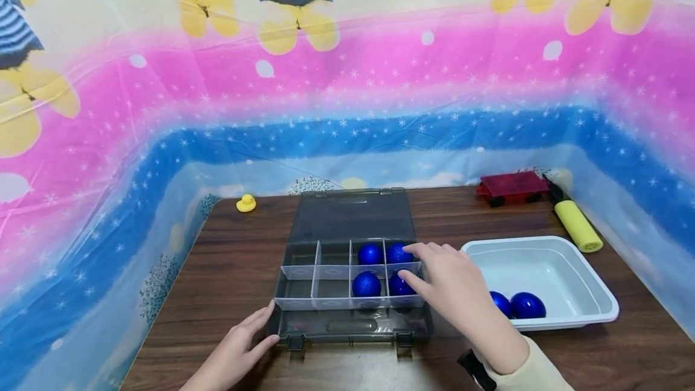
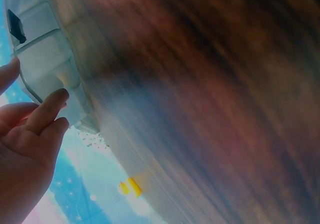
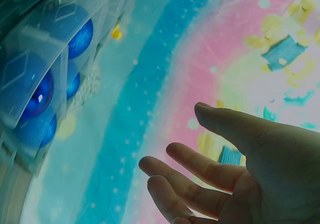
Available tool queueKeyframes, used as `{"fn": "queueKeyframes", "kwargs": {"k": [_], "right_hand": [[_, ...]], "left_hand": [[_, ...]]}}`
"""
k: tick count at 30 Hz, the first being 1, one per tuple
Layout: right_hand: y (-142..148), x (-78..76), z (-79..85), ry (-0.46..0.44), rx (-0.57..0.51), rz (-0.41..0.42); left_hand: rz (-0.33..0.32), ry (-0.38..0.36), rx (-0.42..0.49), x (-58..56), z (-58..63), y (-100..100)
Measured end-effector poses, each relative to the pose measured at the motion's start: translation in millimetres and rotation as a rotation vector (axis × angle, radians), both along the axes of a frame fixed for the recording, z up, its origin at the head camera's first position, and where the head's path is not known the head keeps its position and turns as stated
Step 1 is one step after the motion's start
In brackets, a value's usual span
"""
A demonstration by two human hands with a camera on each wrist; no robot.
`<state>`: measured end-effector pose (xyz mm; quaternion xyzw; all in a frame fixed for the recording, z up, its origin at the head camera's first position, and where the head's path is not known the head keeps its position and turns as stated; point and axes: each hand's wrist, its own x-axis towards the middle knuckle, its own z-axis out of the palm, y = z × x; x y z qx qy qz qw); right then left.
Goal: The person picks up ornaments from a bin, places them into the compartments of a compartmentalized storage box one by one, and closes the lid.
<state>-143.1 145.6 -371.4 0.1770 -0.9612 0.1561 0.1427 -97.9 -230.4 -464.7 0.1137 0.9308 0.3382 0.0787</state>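
Observation:
A grey see-through compartment box (image 1: 350,305) lies with its lid (image 1: 353,216) folded back. Shiny blue balls fill its right-hand compartments, two in the back row (image 1: 370,254) and two in the front row (image 1: 366,285). Fingers of my left hand (image 1: 239,341) touch the box's front left corner, also visible in the left wrist view. Over the rightmost compartments hovers my right hand (image 1: 455,285), its fingers overlapping two balls in the head view. In the right wrist view, the right hand (image 3: 240,174) has its fingers spread and holds nothing.
Right of the box stands a white tray (image 1: 602,294) with two blue balls (image 1: 528,306) in it. Behind the tray are a red toy cart (image 1: 513,184) and a yellow cylinder with a black end (image 1: 578,226). A yellow duck (image 1: 246,203) sits at the back left.

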Motion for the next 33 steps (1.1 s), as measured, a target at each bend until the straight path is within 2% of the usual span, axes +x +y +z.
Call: {"fn": "queueKeyframes", "kwargs": {"k": [5,14,20,27,33], "right_hand": [[26,-0.1,-0.4,-0.018,-0.042,-0.052],[77,3.1,0.1,-0.087,-0.034,-0.226],[114,6.7,-11.9,-0.144,-0.020,-0.265],[155,7.0,-27.9,-0.320,0.008,-0.335],[173,0.4,-38.7,-0.476,0.043,-0.403]], "left_hand": [[0.004,-0.002,0.003,-0.1,-0.2,0],[-0.002,-0.012,0.014,-0.8,-2.0,-1],[-0.001,-0.024,0.021,-1.9,-3.2,0],[-0.006,-0.026,0.024,-1.3,-2.5,0],[-0.013,-0.014,0.029,-0.3,-1.4,-1]]}}
